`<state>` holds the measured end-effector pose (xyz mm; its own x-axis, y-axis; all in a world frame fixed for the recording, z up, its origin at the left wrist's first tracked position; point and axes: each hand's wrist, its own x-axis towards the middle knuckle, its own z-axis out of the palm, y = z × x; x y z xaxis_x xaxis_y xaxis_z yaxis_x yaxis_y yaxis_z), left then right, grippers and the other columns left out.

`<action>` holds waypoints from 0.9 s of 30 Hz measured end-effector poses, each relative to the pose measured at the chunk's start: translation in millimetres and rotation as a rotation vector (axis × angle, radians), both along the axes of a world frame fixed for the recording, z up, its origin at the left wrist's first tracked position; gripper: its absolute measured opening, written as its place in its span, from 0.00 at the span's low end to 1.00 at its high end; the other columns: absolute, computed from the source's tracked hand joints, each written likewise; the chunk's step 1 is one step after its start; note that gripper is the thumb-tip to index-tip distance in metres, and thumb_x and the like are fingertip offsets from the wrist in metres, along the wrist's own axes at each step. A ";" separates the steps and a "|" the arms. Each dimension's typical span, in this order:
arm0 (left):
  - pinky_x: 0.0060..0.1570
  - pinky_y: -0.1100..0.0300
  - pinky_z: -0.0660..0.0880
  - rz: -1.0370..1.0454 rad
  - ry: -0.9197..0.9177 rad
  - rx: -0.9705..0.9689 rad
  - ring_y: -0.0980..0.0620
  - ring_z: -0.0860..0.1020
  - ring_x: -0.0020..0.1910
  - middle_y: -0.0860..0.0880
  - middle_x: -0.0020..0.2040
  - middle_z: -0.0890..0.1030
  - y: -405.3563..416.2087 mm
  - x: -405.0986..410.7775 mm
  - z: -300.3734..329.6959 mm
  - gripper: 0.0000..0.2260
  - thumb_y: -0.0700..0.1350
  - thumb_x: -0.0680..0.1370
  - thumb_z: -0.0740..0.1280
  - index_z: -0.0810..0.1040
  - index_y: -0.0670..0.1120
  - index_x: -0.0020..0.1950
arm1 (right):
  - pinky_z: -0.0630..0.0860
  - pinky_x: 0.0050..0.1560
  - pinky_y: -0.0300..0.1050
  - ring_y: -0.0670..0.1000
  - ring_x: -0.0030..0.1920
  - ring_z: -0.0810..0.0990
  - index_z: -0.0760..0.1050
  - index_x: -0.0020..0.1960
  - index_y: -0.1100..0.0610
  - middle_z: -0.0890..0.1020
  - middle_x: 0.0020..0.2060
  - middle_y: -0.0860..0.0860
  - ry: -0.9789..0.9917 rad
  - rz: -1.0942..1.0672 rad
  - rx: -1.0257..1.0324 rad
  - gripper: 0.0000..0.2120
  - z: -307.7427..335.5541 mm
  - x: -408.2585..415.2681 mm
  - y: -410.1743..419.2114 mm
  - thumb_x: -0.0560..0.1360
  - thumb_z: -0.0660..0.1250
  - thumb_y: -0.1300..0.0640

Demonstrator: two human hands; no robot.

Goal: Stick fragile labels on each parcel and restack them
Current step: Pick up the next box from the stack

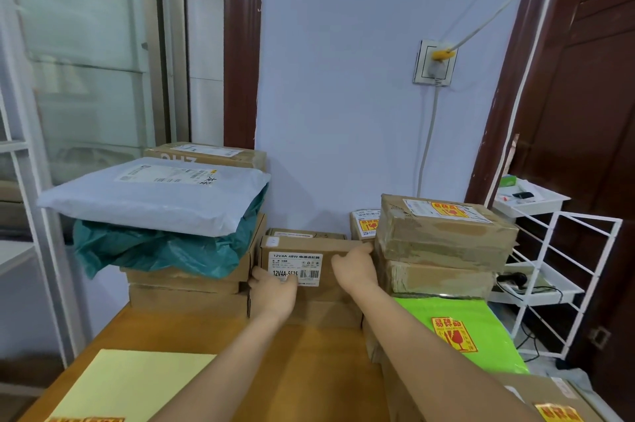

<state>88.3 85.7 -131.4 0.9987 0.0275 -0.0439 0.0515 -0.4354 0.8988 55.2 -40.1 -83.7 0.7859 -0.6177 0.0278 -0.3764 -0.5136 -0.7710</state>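
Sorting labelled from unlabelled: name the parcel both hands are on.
The small brown box with the white 12V4A label, between the two stacks; no fragile sticker shows on it.

A room in a home, used for packing parcels. Wooden doors [580, 84], a wall socket [434, 62] and a white wire rack [549, 270] of oddments surround a wooden table [309, 363] stacked with cardboard boxes [443, 232] and mailer bags [154, 194].
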 end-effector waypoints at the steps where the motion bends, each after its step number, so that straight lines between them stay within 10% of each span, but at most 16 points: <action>1: 0.61 0.48 0.70 0.005 0.000 0.006 0.38 0.69 0.65 0.37 0.68 0.65 0.9 -3.5 0.2 0.30 0.48 0.77 0.66 0.56 0.37 0.71 | 0.75 0.52 0.52 0.61 0.56 0.78 0.49 0.70 0.68 0.77 0.59 0.62 -0.010 -0.002 0.000 0.29 0.5 -2.4 1.5 0.78 0.59 0.57; 16: 0.61 0.50 0.65 0.066 -0.053 0.243 0.40 0.63 0.67 0.39 0.68 0.66 41.1 -61.6 -9.2 0.26 0.53 0.79 0.60 0.60 0.42 0.73 | 0.77 0.50 0.51 0.62 0.55 0.78 0.63 0.64 0.68 0.76 0.57 0.60 0.061 -0.008 -0.068 0.19 3.7 -52.9 18.9 0.75 0.59 0.61; 21: 0.63 0.50 0.62 0.051 -0.043 0.372 0.41 0.63 0.67 0.40 0.67 0.67 66.0 -78.6 -30.9 0.22 0.53 0.80 0.55 0.63 0.48 0.73 | 0.77 0.38 0.43 0.59 0.40 0.82 0.68 0.35 0.59 0.79 0.39 0.59 0.179 0.079 -0.142 0.10 -2.8 -76.0 24.1 0.74 0.57 0.62; 27: 0.62 0.50 0.64 -0.033 0.064 0.452 0.41 0.65 0.66 0.41 0.66 0.69 85.7 -89.1 -64.5 0.20 0.53 0.79 0.57 0.69 0.47 0.68 | 0.75 0.35 0.45 0.60 0.42 0.81 0.77 0.48 0.66 0.81 0.49 0.62 0.384 0.243 -0.173 0.13 -35.5 -92.8 45.0 0.74 0.57 0.61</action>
